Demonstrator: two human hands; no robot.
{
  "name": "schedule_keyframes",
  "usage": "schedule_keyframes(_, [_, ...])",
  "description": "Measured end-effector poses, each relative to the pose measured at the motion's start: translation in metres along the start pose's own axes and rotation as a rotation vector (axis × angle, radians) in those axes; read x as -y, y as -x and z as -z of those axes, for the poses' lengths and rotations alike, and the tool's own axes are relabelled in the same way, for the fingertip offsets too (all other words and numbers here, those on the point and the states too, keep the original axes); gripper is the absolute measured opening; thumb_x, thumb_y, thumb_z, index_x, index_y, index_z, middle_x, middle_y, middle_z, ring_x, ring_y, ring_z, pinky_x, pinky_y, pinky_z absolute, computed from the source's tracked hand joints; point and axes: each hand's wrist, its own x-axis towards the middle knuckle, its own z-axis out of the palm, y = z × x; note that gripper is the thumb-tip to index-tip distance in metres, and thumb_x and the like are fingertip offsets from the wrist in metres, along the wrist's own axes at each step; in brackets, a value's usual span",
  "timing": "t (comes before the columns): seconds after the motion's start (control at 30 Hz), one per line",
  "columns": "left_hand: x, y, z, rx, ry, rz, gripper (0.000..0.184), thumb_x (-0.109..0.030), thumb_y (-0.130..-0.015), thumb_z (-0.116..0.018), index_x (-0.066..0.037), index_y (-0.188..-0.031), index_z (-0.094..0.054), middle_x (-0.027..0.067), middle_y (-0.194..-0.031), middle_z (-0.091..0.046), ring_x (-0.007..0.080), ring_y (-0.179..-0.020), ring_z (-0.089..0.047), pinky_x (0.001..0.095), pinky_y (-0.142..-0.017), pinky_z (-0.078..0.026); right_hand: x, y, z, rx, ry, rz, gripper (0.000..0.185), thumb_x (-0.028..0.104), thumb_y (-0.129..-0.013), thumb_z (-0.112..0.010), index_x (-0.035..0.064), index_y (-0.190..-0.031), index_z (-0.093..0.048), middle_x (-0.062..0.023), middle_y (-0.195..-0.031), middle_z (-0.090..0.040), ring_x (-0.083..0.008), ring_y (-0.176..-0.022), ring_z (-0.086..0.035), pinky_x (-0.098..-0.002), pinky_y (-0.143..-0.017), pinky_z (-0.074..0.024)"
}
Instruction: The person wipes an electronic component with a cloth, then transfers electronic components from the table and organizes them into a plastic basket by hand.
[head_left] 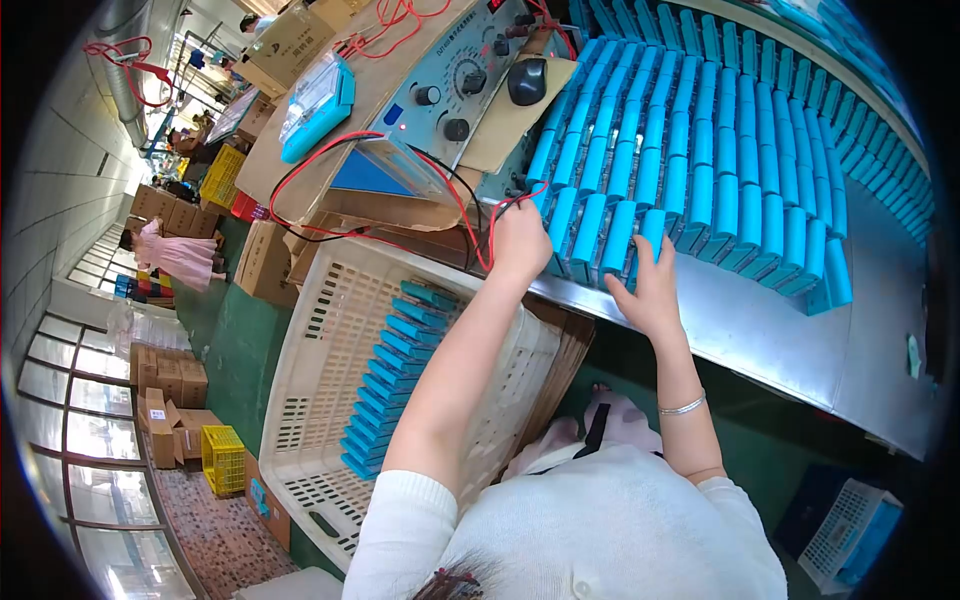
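My left hand point(522, 240) is closed around the ends of red and black test leads point(492, 225), at the near left edge of the blue cases. What its fingertips touch is partly hidden. My right hand point(652, 295) has its thumb and fingers apart, with the fingertips at the near end of one blue case point(650, 228) in the front row. Many more blue cases point(672, 185) stand in tight rows on the metal table point(740, 300). Behind my left hand, a grey test instrument point(440, 100) with black knobs has the leads running about it.
A white plastic crate point(300, 400) below my left arm holds a row of blue cases point(385, 385). A black computer mouse point(527, 82) lies on cardboard by the instrument. Another blue case point(318, 105) rests on the brown bench. Cartons point(170, 380) and a person in pink point(175, 255) are farther left.
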Motion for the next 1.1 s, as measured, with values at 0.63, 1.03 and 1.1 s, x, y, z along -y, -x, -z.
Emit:
schedule_keyframes(0.63, [-0.003,-0.003,-0.008,0.181,0.155,0.213,0.024,-0.011,-0.068,-0.056,0.005,-0.086,-0.059,0.0276,-0.089,-0.060,0.0416,-0.087,-0.059,0.0459,-0.075,-0.047,-0.004,0.000,-0.003,-0.149,-0.142,-0.088,0.090,0.028,-0.064,-0.076,0.0097,-0.136,-0.025,-0.0393,-0.129,-0.029,-0.0508,-0.120,-0.034,-0.0471,-0.094,-0.0380])
schedule_keyframes(1.03, [-0.028,0.041,-0.009,0.226,0.338,0.052,0.033,-0.024,-0.071,-0.065,0.006,-0.081,-0.054,0.0245,-0.075,-0.061,0.0422,-0.077,-0.060,0.0459,-0.070,-0.048,-0.038,0.012,0.046,-0.186,-0.114,-0.038,0.062,0.022,-0.071,-0.070,0.0060,-0.124,-0.043,-0.0243,-0.119,-0.047,-0.0414,-0.112,-0.046,-0.0426,-0.091,-0.0405])
schedule_keyframes(1.1, [-0.025,0.041,-0.002,0.274,0.357,-0.089,0.056,-0.027,-0.072,-0.068,0.008,-0.107,-0.042,0.0255,-0.082,-0.061,0.0401,-0.079,-0.061,0.0432,-0.070,-0.049,-0.041,0.012,0.043,-0.196,-0.097,-0.023,0.062,0.022,-0.071,-0.070,0.0061,-0.124,-0.043,-0.0240,-0.120,-0.047,-0.0411,-0.112,-0.046,-0.0428,-0.091,-0.0406])
